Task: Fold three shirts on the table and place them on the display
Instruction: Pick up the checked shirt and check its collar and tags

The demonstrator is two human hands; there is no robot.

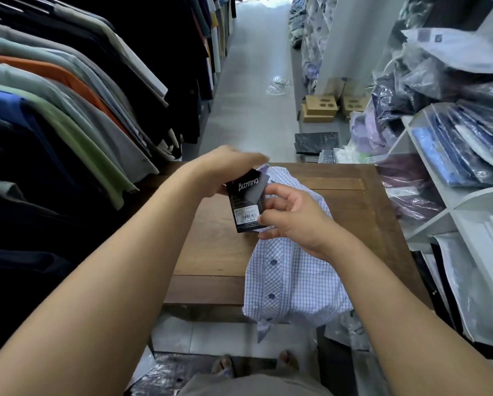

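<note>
A white shirt with a fine blue check and dark blue buttons [293, 278] lies on the brown wooden table [216, 252], its lower end hanging over the near edge. A black hang tag with white lettering [246, 202] stands above the shirt's collar end. My left hand [225, 167] holds the tag's top edge from the left. My right hand [293, 218] pinches the tag's lower right corner with thumb and fingers. The shirt's collar is hidden behind the tag and hands.
A rack of hanging shirts [68, 110] runs along the left. White shelves with bagged folded shirts [468, 167] line the right. Cardboard boxes [319, 108] and a plastic bag [278, 85] lie on the aisle floor beyond the table. Plastic bags lie on the floor by my feet.
</note>
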